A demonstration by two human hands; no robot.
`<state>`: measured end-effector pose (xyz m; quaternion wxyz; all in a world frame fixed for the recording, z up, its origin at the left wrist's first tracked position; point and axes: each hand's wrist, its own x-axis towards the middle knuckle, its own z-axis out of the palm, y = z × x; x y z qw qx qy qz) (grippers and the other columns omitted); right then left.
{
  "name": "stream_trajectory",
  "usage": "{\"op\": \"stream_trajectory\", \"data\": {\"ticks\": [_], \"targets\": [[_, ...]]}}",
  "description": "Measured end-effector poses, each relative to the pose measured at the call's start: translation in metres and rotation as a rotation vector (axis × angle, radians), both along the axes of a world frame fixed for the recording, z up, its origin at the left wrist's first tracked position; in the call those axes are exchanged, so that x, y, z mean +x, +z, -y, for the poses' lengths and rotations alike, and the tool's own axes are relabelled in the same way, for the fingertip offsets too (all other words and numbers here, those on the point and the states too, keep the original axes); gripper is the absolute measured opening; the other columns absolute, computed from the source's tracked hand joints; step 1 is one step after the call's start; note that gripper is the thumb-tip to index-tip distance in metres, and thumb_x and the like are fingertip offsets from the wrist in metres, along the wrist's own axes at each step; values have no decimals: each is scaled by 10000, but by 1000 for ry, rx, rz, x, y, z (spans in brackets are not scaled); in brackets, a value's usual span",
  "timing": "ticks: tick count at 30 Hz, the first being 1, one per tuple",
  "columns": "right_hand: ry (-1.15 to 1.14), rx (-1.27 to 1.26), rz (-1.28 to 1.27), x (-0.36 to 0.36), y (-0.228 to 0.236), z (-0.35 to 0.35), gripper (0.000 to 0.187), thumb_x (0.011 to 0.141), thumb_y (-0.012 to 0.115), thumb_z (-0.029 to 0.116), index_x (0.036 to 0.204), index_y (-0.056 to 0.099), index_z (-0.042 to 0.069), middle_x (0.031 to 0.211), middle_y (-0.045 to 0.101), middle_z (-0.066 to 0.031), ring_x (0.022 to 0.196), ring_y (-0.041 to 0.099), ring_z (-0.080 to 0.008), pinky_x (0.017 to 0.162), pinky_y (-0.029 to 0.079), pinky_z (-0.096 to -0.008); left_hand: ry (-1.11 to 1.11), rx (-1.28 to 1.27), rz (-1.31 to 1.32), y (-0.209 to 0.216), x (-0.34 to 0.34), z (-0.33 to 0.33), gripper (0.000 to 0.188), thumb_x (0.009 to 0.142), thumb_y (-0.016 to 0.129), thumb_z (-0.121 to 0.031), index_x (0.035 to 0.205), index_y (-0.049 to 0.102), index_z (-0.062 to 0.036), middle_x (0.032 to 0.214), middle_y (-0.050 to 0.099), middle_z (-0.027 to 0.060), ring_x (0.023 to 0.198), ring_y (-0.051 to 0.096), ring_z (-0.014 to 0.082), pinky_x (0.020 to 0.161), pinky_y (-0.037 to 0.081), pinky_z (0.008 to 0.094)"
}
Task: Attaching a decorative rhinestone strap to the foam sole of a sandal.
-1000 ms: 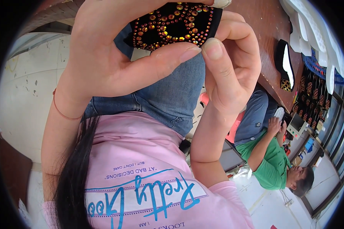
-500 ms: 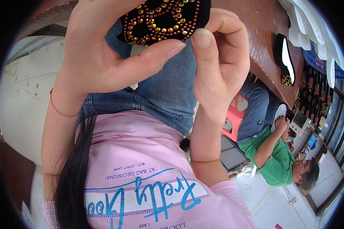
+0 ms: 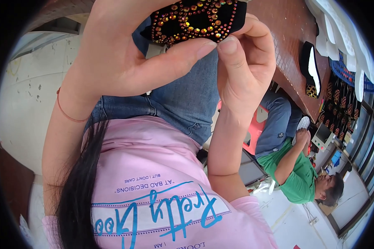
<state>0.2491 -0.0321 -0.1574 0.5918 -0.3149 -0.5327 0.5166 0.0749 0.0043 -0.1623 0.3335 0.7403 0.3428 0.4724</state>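
Both of my hands hold a black strap (image 3: pixel 195 20) studded with orange and gold rhinestones, at the top edge above my lap. It looks like a shoe upper, and its upper part runs out of view. My left hand (image 3: pixel 116 54), with a thin red string at the wrist, curves around its left side, thumb stretched along the lower edge. The fingers behind the strap are hidden. My right hand (image 3: pixel 245 62) pinches the lower right corner between thumb and bent forefinger. The two thumb tips almost meet at that edge.
On the reddish-brown table (image 3: pixel 289 54) to the right lies a black and white shoe piece (image 3: pixel 310 68). White soles (image 3: pixel 332 29) and a blue basket (image 3: pixel 340 68) are beyond it. Similar studded straps (image 3: pixel 338 103) lie farther right. A person in green (image 3: pixel 295 170) sits nearby holding a white sole (image 3: pixel 303 123).
Both hands and the studded strap have shifted slightly right and down in the view. My left thumb tip has come closer to my right thumb. The grip stays on the strap.
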Motion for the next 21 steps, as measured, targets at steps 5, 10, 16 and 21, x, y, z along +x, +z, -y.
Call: {"op": "stream_trajectory", "data": {"ticks": [5,10,16,21], "targets": [[-84,-72,91,2,1,4,256,810,593,-10,1056,523,-30,995,586,-108,874,542,-156,850,414,-261,-147,-32,-114,-1,-12,-1,459,668,549,-299,1045,626,-50,1189,576,135,1184,444,316,1027,278,431],[-32,-30,-9,3,-2,7,270,801,587,-30,1065,525,-27,970,599,-109,866,550,-154,850,420,-264,-15,94,-287,4,-16,6,481,655,511,-288,1056,628,-48,1188,577,128,1175,451,312,1023,283,426],[-79,-156,-84,-2,0,8,208,741,629,-58,917,528,-12,961,539,-95,813,500,-140,745,417,-209,-53,62,-236,-2,-13,16,469,656,542,-280,1061,629,-60,1197,575,114,1181,449,300,1023,283,426],[-17,-112,-89,0,-6,10,191,751,611,-37,912,511,-13,1000,519,-106,804,477,-147,741,408,-216,-87,52,-196,-6,-9,19,461,656,567,-273,1065,630,-70,1204,573,103,1185,448,290,1023,284,426]]}}
